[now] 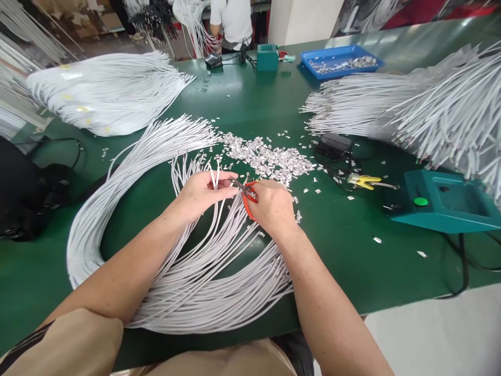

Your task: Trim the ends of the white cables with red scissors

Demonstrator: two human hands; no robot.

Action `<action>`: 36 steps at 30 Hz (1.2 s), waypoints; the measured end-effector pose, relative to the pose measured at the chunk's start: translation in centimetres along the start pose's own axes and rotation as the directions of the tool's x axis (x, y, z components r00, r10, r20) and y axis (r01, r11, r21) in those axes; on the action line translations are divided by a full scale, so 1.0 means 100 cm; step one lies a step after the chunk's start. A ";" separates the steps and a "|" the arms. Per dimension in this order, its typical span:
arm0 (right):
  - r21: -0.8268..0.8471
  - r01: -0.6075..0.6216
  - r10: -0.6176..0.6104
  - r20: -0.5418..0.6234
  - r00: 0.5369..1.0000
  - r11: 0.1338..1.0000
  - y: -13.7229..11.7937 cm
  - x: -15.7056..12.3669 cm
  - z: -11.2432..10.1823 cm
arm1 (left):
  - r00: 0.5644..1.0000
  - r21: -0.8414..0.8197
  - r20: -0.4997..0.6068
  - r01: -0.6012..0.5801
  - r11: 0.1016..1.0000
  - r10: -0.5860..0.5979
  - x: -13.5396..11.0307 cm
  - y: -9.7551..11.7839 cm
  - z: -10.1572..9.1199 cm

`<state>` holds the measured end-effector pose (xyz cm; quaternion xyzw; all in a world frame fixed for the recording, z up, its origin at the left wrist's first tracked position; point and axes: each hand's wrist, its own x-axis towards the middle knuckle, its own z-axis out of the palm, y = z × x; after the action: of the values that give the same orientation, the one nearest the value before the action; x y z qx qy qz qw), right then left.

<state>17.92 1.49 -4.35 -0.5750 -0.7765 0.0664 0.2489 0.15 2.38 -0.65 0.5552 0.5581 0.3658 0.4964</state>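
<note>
My left hand (203, 192) is closed on a few white cables (215, 216), which pass between its fingers and hang down toward me. My right hand (272, 204) grips red-handled pliers (250, 194), their jaws pointing left at the left fingertips. Whatever sits at the tip of the jaws is too small to make out. A long bundle of white cables (88, 224) curves around on the green table, with loose ends under and beside both hands. Just beyond the hands lies a heap of small shiny metal pieces (270, 156).
More white cable bundles lie at back left (113, 91) and right (352, 102). A blue tray (342, 48) holds small metal bits. A teal machine (446, 201), yellow-handled tool (365, 181) and black box (334, 145) stand right. A black bag-like object (23, 193) is left; a person (233, 23) stands behind.
</note>
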 end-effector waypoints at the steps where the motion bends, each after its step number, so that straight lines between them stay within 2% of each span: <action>1: -0.025 0.007 -0.007 0.000 1.000 1.000 0.001 0.000 0.001 | 1.000 0.016 -0.011 0.001 1.000 -0.001 0.000 0.000 0.000; 10: -0.103 0.057 -0.056 0.011 0.998 0.993 0.001 -0.001 -0.005 | 0.995 0.198 -0.102 0.002 0.980 0.019 -0.002 0.005 -0.001; 12: -0.032 -0.004 0.005 0.032 0.999 0.999 0.001 0.000 -0.007 | 0.994 0.218 -0.105 -0.005 0.976 0.029 -0.003 0.006 -0.002; 15: 0.268 -0.169 0.152 0.084 0.985 0.948 0.001 0.004 -0.010 | 0.994 0.191 -0.096 -0.026 0.981 0.045 -0.003 0.006 -0.004; 17: 0.520 -0.270 0.233 0.137 0.963 0.810 -0.001 0.006 -0.010 | 0.996 0.146 -0.067 -0.043 0.988 0.053 -0.003 0.005 -0.004; 20: 0.802 -0.354 0.260 0.255 0.931 0.481 -0.004 0.008 -0.010 | 0.998 0.085 -0.009 -0.063 0.994 0.064 -0.004 0.003 -0.001; 22: 0.888 -0.358 0.196 0.311 0.930 0.289 -0.007 0.008 -0.010 | 0.998 0.056 0.025 -0.057 0.997 0.056 -0.005 0.003 0.001; 24: 0.922 -0.338 0.158 0.311 0.937 0.190 -0.009 0.007 -0.009 | 0.998 0.019 0.056 -0.043 0.999 0.042 -0.006 0.002 0.004; 25: 0.930 -0.324 0.171 0.295 0.940 0.173 -0.009 0.007 -0.008 | 0.997 -0.006 0.068 -0.040 0.999 0.040 -0.006 0.001 0.004; 27: 0.936 -0.295 0.249 0.244 0.937 0.193 -0.009 0.007 -0.006 | 0.996 -0.061 0.084 -0.038 0.997 0.043 -0.007 0.000 0.004; 29: 0.925 -0.254 0.363 0.142 0.921 0.283 -0.009 0.007 -0.006 | 0.994 -0.105 0.107 -0.018 0.994 0.029 -0.006 0.000 0.003; 32: 0.885 -0.204 0.490 -0.031 0.871 0.418 -0.008 0.008 -0.010 | 0.989 -0.089 0.148 0.006 0.996 0.007 -0.007 0.000 0.003; 34: 0.898 -0.187 0.486 -0.034 0.873 0.399 -0.009 0.008 -0.015 | 0.989 -0.027 0.145 -0.014 1.000 0.018 -0.007 0.000 0.003; 36: 0.933 -0.174 0.422 0.027 0.906 0.314 -0.012 0.009 -0.020 | 0.990 0.012 0.136 -0.038 0.999 0.036 -0.008 0.001 0.005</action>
<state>17.59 1.52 -1.89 -0.4748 -0.4520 0.4667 0.5937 0.57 1.52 -0.55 0.5928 0.5153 0.3323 0.5222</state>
